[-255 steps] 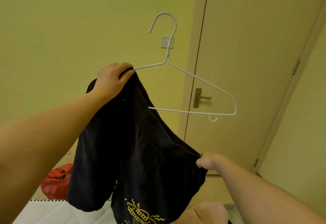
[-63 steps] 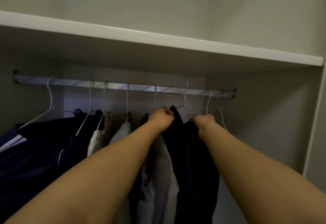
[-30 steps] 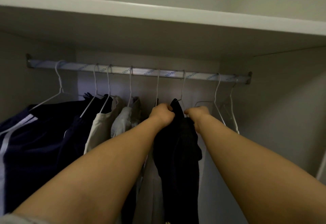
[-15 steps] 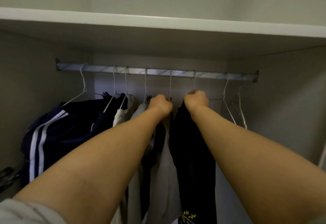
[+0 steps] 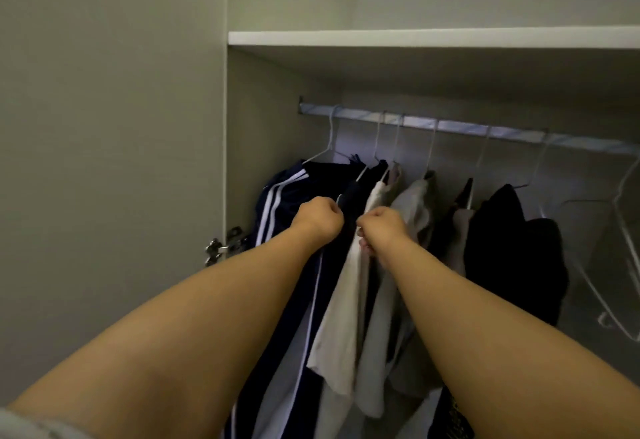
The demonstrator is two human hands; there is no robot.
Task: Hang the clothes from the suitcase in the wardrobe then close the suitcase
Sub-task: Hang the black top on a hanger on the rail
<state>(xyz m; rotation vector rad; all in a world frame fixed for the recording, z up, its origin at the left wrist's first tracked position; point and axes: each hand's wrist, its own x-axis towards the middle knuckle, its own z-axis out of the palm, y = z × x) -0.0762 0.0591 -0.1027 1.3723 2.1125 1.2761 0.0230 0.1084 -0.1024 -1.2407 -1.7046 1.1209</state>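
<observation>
The navy garment (image 5: 349, 196) hung on a white wire hanger (image 5: 360, 174) from the wardrobe rail (image 5: 450, 126), squeezed between a striped track jacket (image 5: 277, 203) and an off-white garment (image 5: 349, 286). The person's left hand (image 5: 320, 219) was closed in a fist round its dark cloth just below the hanger's shoulder. The right hand (image 5: 382, 227) was curled too, its fingertips (image 5: 362, 243) pinching the edge of the off-white piece. The two hands were nearly touching.

It looked to me like spacing and straightening what was hung. To do it well I'd have drawn the two pieces apart gently, sliding the hooks along the rail rather than tugging the cloth, since thin wire hangers tip and shed a shoulder easily.

The clothes looked soft and limp, falling in long folds. The navy one was almost lost in the shadow, while the pale one creased under the pinch. Further right hung a grey top (image 5: 412, 206) and a black garment (image 5: 512, 241) bunched wide on its hanger, and past that were a few empty wire hangers (image 5: 623, 231).

Above ran a white shelf (image 5: 415, 39), and at the left stood the open wardrobe door (image 5: 104, 161) with its metal hinge (image 5: 221, 248). The suitcase was nowhere in sight, so how much was left to hang I couldn't tell.
</observation>
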